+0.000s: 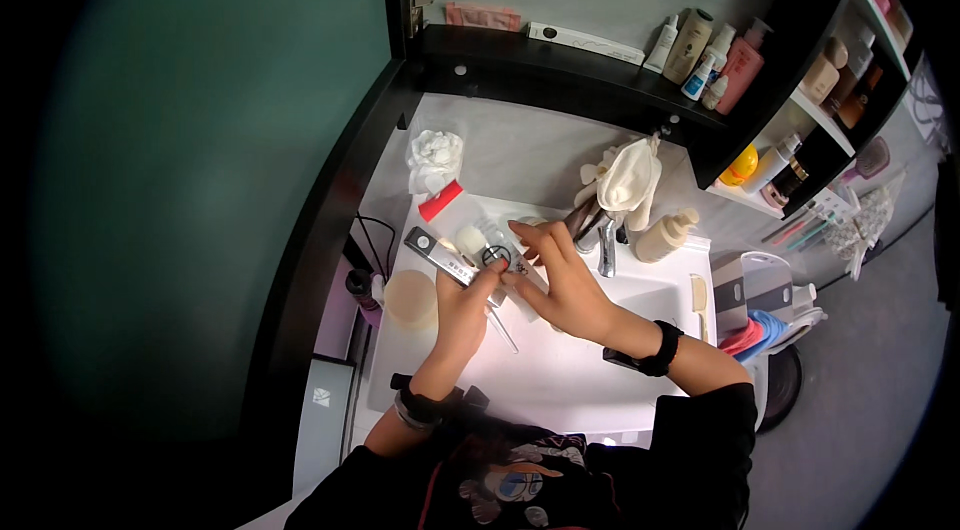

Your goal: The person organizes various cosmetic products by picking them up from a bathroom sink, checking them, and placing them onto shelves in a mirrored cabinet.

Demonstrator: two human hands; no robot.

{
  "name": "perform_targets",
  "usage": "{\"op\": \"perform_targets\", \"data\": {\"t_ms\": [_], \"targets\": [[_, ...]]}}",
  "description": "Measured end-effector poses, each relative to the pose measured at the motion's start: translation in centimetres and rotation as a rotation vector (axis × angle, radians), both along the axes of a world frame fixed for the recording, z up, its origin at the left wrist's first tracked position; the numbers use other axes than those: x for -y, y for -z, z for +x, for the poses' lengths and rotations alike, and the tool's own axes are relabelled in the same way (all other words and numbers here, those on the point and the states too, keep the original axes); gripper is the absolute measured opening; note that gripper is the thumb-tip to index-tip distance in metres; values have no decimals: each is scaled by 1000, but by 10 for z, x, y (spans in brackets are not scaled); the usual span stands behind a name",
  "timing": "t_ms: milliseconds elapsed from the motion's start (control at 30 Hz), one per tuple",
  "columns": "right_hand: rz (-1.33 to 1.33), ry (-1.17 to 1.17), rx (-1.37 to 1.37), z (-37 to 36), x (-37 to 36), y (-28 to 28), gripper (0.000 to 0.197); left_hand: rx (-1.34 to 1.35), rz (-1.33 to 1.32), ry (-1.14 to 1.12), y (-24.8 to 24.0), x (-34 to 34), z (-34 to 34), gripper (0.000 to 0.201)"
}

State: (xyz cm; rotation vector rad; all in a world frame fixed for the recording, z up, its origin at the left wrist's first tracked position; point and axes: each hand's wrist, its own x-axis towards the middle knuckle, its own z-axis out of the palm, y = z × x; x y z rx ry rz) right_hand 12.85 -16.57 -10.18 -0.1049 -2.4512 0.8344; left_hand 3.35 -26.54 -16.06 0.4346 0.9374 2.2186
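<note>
My left hand (465, 310) grips a narrow silver-grey box with a dark end (437, 255). A thin pale stick (503, 332) slants down from beneath that hand. My right hand (570, 290) bends inward from the right, its thumb meeting the left thumb. Its fingers curl around a pale printed piece (524, 272), partly hidden, whose kind I cannot make out. Just beyond the thumbs is a clear item with a black ring mark (496, 256). Behind it lies a clear package with a red end (441, 201).
Below the hands is a white sink (590, 390) with a chrome faucet (606, 248). A beige pump bottle (667, 235) stands to its right, a round pale dish (411, 299) to its left. An open cabinet door (220, 180) fills the left; a dark shelf (560, 72) holds bottles above.
</note>
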Motion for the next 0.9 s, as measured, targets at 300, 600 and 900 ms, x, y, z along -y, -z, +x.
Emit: {"op": "perform_targets", "data": {"t_ms": [300, 600, 900], "targets": [[127, -62, 18, -19, 8, -2, 27, -319, -173, -50, 8, -4, 8, 34], [-363, -8, 130, -23, 5, -7, 21, -540, -117, -48, 9, 1, 4, 40], [-581, -4, 73, -25, 8, 3, 22, -300, -63, 16, 8, 1, 3, 54]]}}
